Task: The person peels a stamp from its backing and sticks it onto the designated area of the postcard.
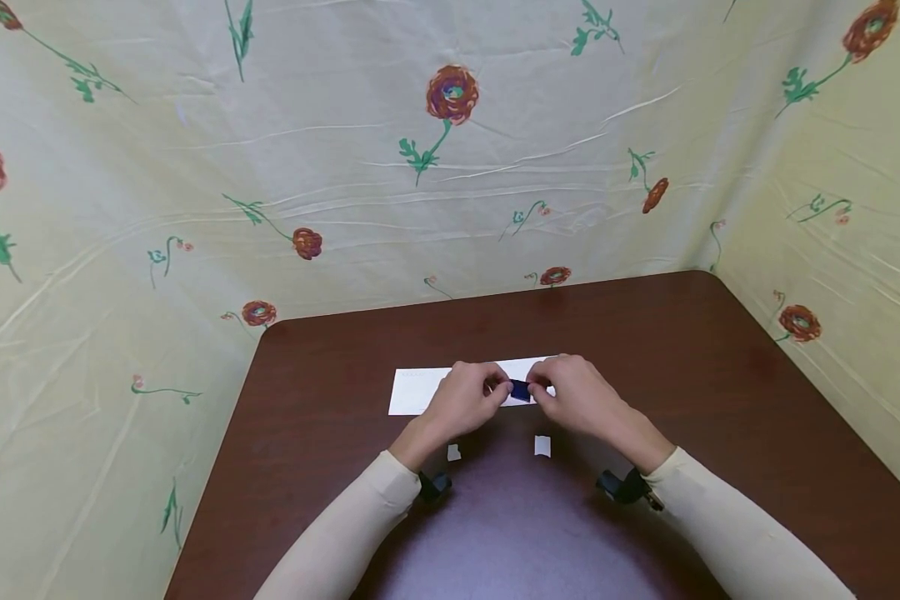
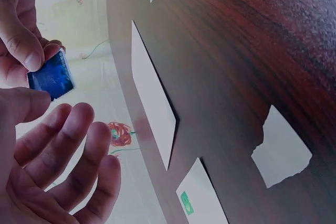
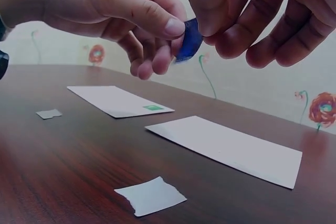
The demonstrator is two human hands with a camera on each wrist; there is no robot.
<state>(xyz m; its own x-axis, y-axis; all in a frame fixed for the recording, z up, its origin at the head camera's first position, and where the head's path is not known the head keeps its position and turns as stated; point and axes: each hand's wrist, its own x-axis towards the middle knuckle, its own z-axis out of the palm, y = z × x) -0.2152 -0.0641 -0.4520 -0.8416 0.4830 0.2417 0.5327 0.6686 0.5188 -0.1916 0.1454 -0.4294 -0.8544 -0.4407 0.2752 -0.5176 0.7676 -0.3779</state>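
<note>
A small blue postage stamp (image 1: 521, 390) with a toothed edge is held in the air between both hands, over two white envelopes. My left hand (image 1: 465, 396) pinches one side of it between thumb and finger. From the other side, my right hand (image 1: 581, 398) pinches it too. The stamp (image 3: 190, 41) looks bent in the right wrist view. Below lies the right-hand envelope (image 3: 231, 150). Beside it, the left-hand envelope (image 3: 113, 100) bears a green stamp (image 3: 153, 108) in a corner, which the left hand hides in the head view.
Two torn white paper scraps lie on the dark brown table (image 1: 330, 467) nearer the person: a smaller one (image 1: 453, 452) at left and a larger one (image 1: 542, 447) at right. A flowered cloth wall (image 1: 360, 200) stands along the table's back and sides.
</note>
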